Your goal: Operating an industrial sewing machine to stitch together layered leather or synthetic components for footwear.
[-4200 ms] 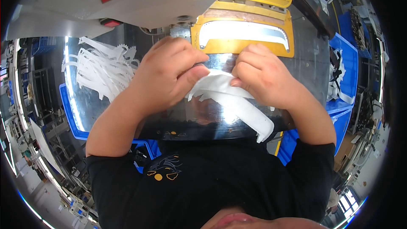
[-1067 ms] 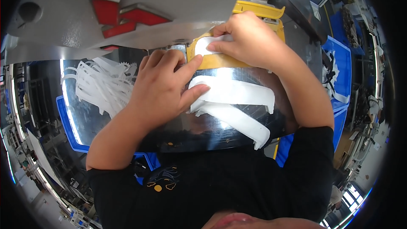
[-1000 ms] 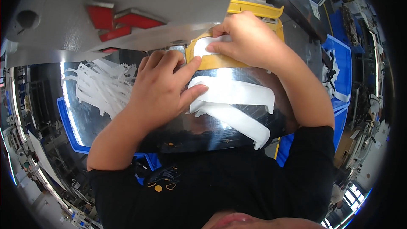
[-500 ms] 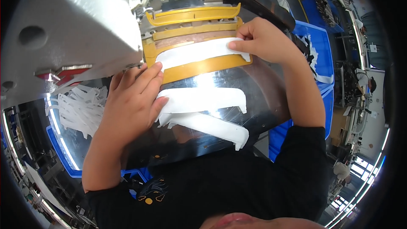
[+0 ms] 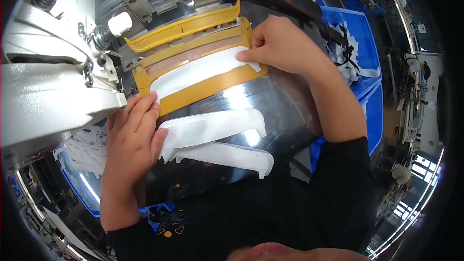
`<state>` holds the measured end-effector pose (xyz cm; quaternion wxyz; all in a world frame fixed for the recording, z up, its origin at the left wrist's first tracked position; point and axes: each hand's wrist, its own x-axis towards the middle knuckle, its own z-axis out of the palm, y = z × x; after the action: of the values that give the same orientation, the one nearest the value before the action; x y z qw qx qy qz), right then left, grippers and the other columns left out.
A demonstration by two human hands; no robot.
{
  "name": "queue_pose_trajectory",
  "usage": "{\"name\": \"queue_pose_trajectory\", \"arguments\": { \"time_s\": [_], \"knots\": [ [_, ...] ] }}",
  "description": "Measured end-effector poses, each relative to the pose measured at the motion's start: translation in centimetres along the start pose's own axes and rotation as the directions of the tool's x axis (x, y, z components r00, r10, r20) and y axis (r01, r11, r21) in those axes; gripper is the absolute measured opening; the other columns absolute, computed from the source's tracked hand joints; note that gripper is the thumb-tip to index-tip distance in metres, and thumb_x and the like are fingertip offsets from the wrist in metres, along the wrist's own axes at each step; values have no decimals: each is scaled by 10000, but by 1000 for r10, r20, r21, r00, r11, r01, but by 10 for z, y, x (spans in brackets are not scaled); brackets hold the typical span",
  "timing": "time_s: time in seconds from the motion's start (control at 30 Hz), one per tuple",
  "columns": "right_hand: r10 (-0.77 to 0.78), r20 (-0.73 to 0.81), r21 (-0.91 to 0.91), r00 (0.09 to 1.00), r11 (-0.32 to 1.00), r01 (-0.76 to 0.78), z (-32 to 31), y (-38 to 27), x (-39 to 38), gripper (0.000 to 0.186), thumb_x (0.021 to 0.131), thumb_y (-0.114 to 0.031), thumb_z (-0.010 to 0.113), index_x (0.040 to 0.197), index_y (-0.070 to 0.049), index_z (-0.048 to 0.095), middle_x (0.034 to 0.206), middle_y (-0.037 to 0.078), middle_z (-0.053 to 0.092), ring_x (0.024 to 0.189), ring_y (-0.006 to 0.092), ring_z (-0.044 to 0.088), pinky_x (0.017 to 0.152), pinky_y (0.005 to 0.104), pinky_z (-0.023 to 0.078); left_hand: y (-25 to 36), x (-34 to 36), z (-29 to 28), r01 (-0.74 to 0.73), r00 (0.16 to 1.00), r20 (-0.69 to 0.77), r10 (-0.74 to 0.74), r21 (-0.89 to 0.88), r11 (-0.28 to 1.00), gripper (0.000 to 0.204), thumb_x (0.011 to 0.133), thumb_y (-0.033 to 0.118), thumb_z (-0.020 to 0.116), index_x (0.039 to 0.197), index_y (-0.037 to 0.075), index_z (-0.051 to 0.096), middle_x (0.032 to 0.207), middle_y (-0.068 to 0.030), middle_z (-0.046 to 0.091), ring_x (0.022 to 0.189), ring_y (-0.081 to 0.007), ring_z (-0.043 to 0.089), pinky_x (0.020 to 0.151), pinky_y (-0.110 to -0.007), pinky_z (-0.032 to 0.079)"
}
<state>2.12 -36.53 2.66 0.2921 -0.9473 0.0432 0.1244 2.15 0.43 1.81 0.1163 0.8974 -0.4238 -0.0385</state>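
A white curved fabric strip (image 5: 198, 71) lies in a yellow hinged template (image 5: 212, 90), whose narrow upper flap (image 5: 183, 28) is raised along the far side. At the strip's right end, my right hand (image 5: 282, 43) pinches the edge between thumb and fingers. My left hand (image 5: 133, 137) rests flat by the template's lower left corner, its fingertips on the strip's left end and its thumb apart. That thumb touches a loose white strip (image 5: 212, 125) nearer me. Partly under it lies a similar strip (image 5: 229, 157), with a hooked right end.
A large white sewing machine (image 5: 53, 101) stands close on the left. The metal table (image 5: 285, 125) reflects light. White cut strips (image 5: 84, 147) are heaped at the left, above a blue bin (image 5: 89, 205). Another blue bin (image 5: 369, 43) at the right holds black and white scraps.
The view has turned, so the template and loose strips sit further left and more tilted, and more of the machine shows. Both hands stay at the two ends of the strip.
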Motion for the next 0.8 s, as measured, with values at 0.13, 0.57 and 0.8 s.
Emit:
{"name": "queue_pose_trajectory", "arguments": {
  "time_s": [0.13, 0.57, 0.8],
  "knots": [
    [62, 37, -39, 997, 997, -61, -10, -2, -6, 410, 826, -319, 938, 714, 5, 713, 625, 129, 661, 591, 208, 649, 600, 349, 516, -5, 0, 4, -9, 1000, 8, 9, -18, 1000, 389, 1006, 225, 691, 1293, -36, 722, 1520, -163, 663, 1431, -393, 571, 1197, -506, 427],
    [-527, 136, -233, 839, 806, 544, -15, 16, -35, 347, 898, -74, 778, 1242, -86, 828, 1401, 40, 774, 1094, 319, 774, 926, 428, 623, -8, 2, 4, 9, 1000, -2, -9, -82, 997, 346, 896, 141, 772, 1211, 3, 730, 1585, -139, 642, 1388, -388, 583, 1209, -510, 426],
    [-564, 135, -185, 815, 793, 580, -20, 19, -38, 304, 959, -107, 718, 1238, -78, 834, 1420, 19, 768, 1081, 307, 770, 940, 443, 613, -9, 1, 1, 23, 999, 28, -21, -83, 996, 362, 941, 191, 748, 1254, 9, 731, 1577, -149, 645, 1394, -396, 587, 1210, -510, 429]
  ]
}}
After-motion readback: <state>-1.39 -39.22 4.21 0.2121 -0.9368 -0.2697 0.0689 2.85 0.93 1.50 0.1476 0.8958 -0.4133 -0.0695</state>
